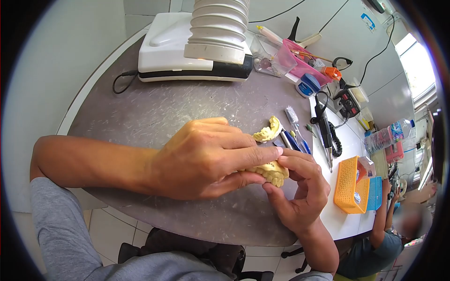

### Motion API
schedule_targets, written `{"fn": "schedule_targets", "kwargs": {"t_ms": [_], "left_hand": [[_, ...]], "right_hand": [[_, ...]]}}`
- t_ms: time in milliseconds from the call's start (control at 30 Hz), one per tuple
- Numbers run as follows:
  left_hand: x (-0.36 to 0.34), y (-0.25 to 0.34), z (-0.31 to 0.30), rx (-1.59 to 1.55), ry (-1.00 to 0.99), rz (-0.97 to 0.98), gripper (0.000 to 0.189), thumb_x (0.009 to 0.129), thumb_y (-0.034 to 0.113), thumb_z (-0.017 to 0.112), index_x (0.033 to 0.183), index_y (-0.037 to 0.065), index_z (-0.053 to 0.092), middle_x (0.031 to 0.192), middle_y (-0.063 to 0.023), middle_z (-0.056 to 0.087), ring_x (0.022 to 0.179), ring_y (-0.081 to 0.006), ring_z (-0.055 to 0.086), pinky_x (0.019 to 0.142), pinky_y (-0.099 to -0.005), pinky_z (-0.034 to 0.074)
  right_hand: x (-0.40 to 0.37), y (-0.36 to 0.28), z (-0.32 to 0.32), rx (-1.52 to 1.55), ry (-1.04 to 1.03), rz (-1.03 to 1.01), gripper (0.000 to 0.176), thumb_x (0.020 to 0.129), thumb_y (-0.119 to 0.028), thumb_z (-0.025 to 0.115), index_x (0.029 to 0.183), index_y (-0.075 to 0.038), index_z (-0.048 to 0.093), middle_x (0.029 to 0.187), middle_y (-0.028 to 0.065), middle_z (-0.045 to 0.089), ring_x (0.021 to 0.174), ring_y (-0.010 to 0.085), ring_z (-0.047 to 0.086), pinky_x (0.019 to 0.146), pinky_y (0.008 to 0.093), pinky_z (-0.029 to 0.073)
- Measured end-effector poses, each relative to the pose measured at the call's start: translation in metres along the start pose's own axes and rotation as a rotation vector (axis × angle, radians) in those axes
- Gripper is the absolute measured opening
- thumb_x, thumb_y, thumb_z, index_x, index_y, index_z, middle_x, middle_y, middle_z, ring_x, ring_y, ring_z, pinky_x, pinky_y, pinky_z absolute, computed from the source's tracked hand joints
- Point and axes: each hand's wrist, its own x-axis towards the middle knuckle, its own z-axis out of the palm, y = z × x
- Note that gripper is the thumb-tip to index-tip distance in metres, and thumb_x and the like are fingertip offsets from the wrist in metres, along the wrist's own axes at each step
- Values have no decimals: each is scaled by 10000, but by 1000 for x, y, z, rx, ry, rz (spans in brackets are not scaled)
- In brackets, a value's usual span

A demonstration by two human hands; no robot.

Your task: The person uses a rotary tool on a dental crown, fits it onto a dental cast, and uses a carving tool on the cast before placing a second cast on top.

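Between my two hands is a yellow plaster dental cast [273, 174], its row of teeth facing down toward me. My left hand [206, 157] reaches in from the left, with fingers and thumb closed around the cast's left side. From the right, my right hand [304, 187] pinches the other side, thumb low and fingertips on top. The fingertips of both hands almost meet over the cast and cover part of it. Just beyond them a second yellow dental cast [268, 130] lies on the grey bench, beside a white-bristled toothbrush [293, 117] and several slim tools.
A white box-shaped machine [173, 47] stands at the back under a ribbed extraction hose [219, 28]. Rightward are a pink basket [300, 61], a blue-lidded jar [308, 85], a handpiece [324, 126], a yellow basket [346, 185] and a water bottle [390, 136]. Another person [375, 253] sits at far right.
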Motion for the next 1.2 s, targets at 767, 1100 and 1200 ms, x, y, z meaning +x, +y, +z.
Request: {"fn": "schedule_targets", "kwargs": {"t_ms": [767,1100,1200], "left_hand": [[-3,0,5,20,-24,70,671,694,68,775,1347,37,625,750,-42,577,600,-192,532,559,-337,411],[-3,-1,6,39,3,85,680,697,114,798,1344,11,616,769,-50,587,614,-192,552,569,-331,419],[-2,0,5,33,4,85,683,692,120,798,1340,3,617,776,-53,587,622,-197,558,572,-331,421]], "right_hand": [[0,1,2,-37,-3,-127,392,719,-56,799,1066,30,638,1009,223,702,816,265,723,691,317,579],[-3,-1,-1,-13,-92,-59,410,827,-89,759,1123,97,545,1143,258,622,1010,231,670,832,305,585],[-2,-1,0,-32,-98,-68,403,824,-84,758,1114,99,547,1141,264,619,1012,236,669,832,303,584]]}}
